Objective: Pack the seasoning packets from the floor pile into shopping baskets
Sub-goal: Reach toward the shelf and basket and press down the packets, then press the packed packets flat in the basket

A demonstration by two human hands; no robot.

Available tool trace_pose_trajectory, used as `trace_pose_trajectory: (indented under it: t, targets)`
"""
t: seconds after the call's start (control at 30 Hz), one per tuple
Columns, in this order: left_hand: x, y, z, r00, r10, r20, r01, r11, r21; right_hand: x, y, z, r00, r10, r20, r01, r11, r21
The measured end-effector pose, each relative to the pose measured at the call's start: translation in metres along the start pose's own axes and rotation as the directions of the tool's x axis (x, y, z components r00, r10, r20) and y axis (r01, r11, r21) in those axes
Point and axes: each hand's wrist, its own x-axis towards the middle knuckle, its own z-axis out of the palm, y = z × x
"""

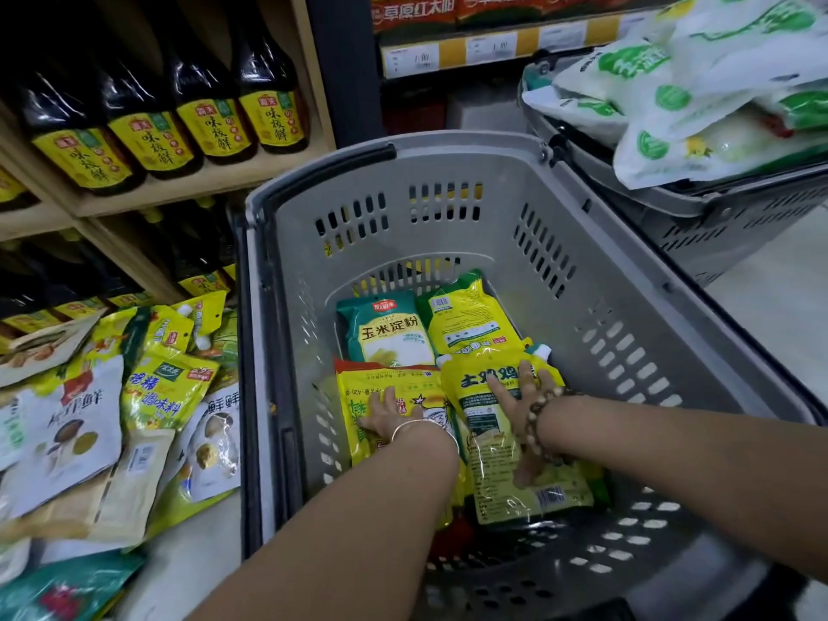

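A grey shopping basket [596, 271] stands in front of me with several seasoning packets lying flat on its bottom. My left hand [389, 414] presses with straight fingers on a yellow packet [358, 387] at the near left. My right hand [519, 396] lies flat on a yellow spouted pouch [493, 477] at the near right. Behind them lie a green-and-yellow starch packet [390, 331] and another yellow pouch [463, 318]. The floor pile of packets [112, 419] spreads to the left of the basket.
A second grey basket [699, 217] at the right rear is heaped with white-and-green bags [699, 87]. Wooden shelves [188, 195] with dark sauce bottles [201, 105] stand on the left. A shelf with price tags [493, 49] runs along the back. Pale floor [770, 307] shows at the right.
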Motion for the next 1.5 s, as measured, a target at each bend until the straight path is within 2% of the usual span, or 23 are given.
trace_pose_trajectory:
  t: [0.1,0.2,0.3,0.37,0.43,0.5,0.63,0.77,0.87,1.0,1.2,1.27,1.4,1.5]
  targets:
    - [-0.007,-0.003,-0.002,1.000,0.024,0.012,-0.024,0.999,0.034,0.000,0.001,-0.002,1.000,-0.020,0.003,0.020,0.999,-0.034]
    - [-0.040,-0.005,-0.018,0.996,0.075,0.042,-0.081,0.981,0.179,-0.002,0.002,-0.008,1.000,-0.024,0.017,0.025,0.999,-0.031]
    - [-0.094,-0.009,-0.042,0.963,0.257,0.085,-0.268,0.859,0.436,-0.009,0.005,-0.018,0.998,-0.047,-0.033,0.045,0.998,-0.035]
    - [-0.116,-0.012,-0.054,0.943,0.321,0.088,-0.319,0.799,0.510,-0.019,0.008,-0.026,0.995,-0.071,-0.071,0.070,0.997,-0.024]
    - [-0.124,-0.016,-0.066,0.936,0.352,-0.006,-0.312,0.837,0.450,-0.032,0.009,-0.036,0.989,-0.080,-0.124,0.083,0.996,0.013]
    - [-0.132,-0.025,-0.078,0.907,0.393,-0.150,-0.337,0.893,0.299,-0.045,0.009,-0.046,0.977,-0.065,-0.204,0.080,0.995,0.066]
    - [-0.156,-0.060,-0.100,0.740,0.468,-0.483,-0.463,0.875,0.140,-0.077,-0.001,-0.069,0.909,-0.026,-0.417,0.102,0.982,0.160]
    - [-0.178,-0.115,-0.108,0.565,0.385,-0.730,-0.532,0.846,0.034,-0.113,-0.030,-0.098,0.782,-0.020,-0.623,0.196,0.957,0.215]
    - [-0.186,-0.163,-0.098,0.510,0.251,-0.823,-0.547,0.833,-0.085,-0.137,-0.065,-0.119,0.674,-0.021,-0.738,0.314,0.913,0.260]
    - [-0.186,-0.227,-0.070,0.534,0.051,-0.844,-0.532,0.796,-0.288,-0.154,-0.128,-0.139,0.560,-0.082,-0.824,0.449,0.866,0.219]
    - [-0.173,-0.302,-0.012,0.612,-0.158,-0.775,-0.449,0.738,-0.505,-0.155,-0.233,-0.158,0.502,-0.223,-0.836,0.529,0.844,0.093]
    - [-0.167,-0.321,0.008,0.642,-0.211,-0.737,-0.419,0.708,-0.568,-0.145,-0.265,-0.155,0.523,-0.246,-0.816,0.543,0.834,0.097]
    - [-0.148,-0.351,0.049,0.689,-0.301,-0.659,-0.358,0.649,-0.671,-0.106,-0.309,-0.133,0.614,-0.294,-0.732,0.559,0.818,0.140]
    - [-0.131,-0.363,0.077,0.706,-0.347,-0.617,-0.328,0.612,-0.720,-0.079,-0.327,-0.116,0.676,-0.311,-0.668,0.508,0.854,0.116]
